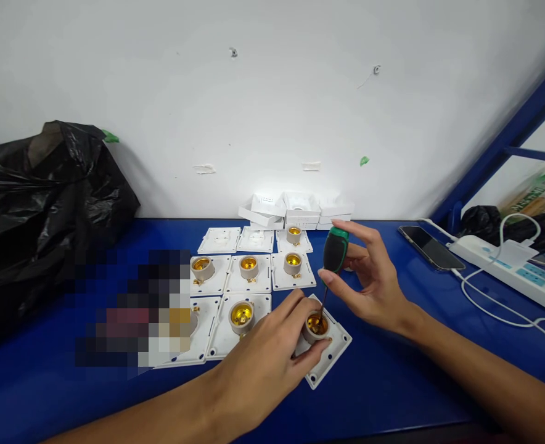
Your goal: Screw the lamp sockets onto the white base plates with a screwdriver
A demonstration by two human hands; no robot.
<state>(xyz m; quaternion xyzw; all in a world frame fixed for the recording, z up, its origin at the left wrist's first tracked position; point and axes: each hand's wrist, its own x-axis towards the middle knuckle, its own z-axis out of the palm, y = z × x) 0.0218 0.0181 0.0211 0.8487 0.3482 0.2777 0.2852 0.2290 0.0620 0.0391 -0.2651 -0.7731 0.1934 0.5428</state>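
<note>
A round lamp socket [316, 327] with a brass inside sits on a square white plate [332, 357], turned at an angle on the blue table. My left hand [284, 345] is closed around the socket, thumb at the near side and fingers at the far side. In my right hand [369, 277] is a screwdriver [336, 250] with a black and green handle. It stands nearly upright, its shaft reaching down into the socket; the tip is hidden inside. Left of my hands, several similar plates with sockets lie in rows, one socket [242, 316] partly behind my left hand.
White boxes [301, 209] are stacked against the wall, with bare plates [219, 239] in front. A black plastic bag [45, 185] fills the left side. At right lie a phone [430, 248], a power strip [513, 268] and white cables. A patch at left is pixelated.
</note>
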